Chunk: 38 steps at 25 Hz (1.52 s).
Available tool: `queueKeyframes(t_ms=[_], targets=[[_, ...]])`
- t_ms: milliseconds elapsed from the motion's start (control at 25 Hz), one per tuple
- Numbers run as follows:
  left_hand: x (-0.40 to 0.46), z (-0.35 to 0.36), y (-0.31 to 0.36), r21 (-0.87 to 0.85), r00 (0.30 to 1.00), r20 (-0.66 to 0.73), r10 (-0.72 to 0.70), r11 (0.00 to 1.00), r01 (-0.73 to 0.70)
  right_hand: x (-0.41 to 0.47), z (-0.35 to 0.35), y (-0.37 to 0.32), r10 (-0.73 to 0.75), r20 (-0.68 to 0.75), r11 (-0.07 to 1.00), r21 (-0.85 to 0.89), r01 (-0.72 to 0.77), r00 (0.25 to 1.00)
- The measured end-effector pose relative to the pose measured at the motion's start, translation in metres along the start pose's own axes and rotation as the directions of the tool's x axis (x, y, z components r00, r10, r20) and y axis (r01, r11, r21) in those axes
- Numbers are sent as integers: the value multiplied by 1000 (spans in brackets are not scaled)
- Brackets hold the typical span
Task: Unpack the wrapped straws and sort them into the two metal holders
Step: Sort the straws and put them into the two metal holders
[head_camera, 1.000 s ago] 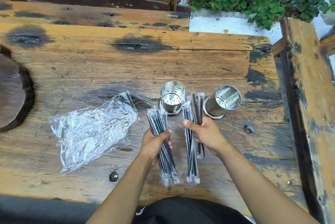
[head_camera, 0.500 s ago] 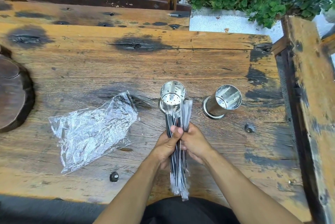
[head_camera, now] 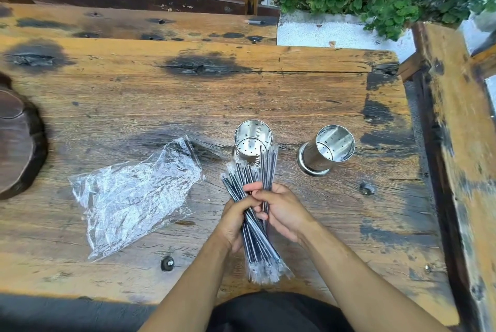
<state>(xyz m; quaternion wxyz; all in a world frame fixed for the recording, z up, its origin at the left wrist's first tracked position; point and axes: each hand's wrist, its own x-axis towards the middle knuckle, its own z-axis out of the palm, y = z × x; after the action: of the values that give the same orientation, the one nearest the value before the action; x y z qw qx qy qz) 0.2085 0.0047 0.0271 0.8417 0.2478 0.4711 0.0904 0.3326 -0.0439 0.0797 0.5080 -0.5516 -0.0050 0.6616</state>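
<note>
Both hands are holding one fanned bundle of wrapped straws point(head_camera: 252, 227) at lower centre of frame, just above the table point(head_camera: 188, 98) edge. Left hand point(head_camera: 233, 224) is gripping the bundle from the left w/ fingers curled round it; right hand point(head_camera: 284, 213) is pinching a few straws at the fan's right side, fingers curled on them. Straw tops are fanning up toward the left holder point(head_camera: 252, 141), overlapping its near wall in view; can't tell if touching. Right holder point(head_camera: 327, 149) is standing apart, centre right. Both holders are showing bare perforated insides, so sorting looks not yet begun. Empty plastic bag point(head_camera: 134, 197) is lying left of centre.

Step in hand, prob.: splitting off a share of straws w/ the right hand. To do it well: keep the left grip firm near mid-bundle so the rest aren't sliding out, peel off a small clean group, keep wrappers' loose ends at the bottom from snagging. Thin slick wrappers likely slip, so pinch, don't squeeze. Holders look light and may tip if straws are knocking the rim, so drop them in upright.
</note>
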Motion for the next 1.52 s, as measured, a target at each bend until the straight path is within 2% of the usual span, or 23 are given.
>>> queueKeyframes(t_ms=[120, 200, 280, 400, 520, 560, 680, 1000, 1320, 1520], targets=[[-1, 0, 3, 28, 1000, 3, 30, 999, -30, 1, -1, -2, -20, -33, 995, 100, 23, 999], [-1, -3, 2, -22, 999, 32, 40, 999, -40, 3, -4, -5, 2, -28, 979, 204, 4, 1000], [-3, -5, 3, -78, 998, 59, 35, 996, -31, 4, -10, -9, 15, 1, 976, 218, -15, 1000], [-7, -6, 8, -64, 999, 13, 34, 997, -34, 5, -26, -16, -14, -31, 996, 82, 16, 999], [-8, -8, 12, -51, 996, -12, 84, 995, -85, 4, -31, -20, -79, -62, 960, -275, 59, 995], [-9, -6, 13, -47, 996, -3, 95, 994, -95, 3, -29, -20, -75, -24, 948, -312, 64, 997], [-11, -1, 14, -63, 991, 28, 128, 990, -126, 1, -19, -15, -66, 86, 978, -193, 82, 994], [-12, -2, 15, -96, 991, 21, 135, 987, -133, 7, -27, -10, -194, -86, 923, -354, 152, 977], [-13, 1, 16, -104, 992, 16, 128, 987, -126, 5, -27, -8, -273, -130, 844, -509, 172, 953], [-14, 6, 13, -138, 991, -67, 115, 983, -123, -1, -18, -10, -289, -138, 899, -381, 219, 947]])
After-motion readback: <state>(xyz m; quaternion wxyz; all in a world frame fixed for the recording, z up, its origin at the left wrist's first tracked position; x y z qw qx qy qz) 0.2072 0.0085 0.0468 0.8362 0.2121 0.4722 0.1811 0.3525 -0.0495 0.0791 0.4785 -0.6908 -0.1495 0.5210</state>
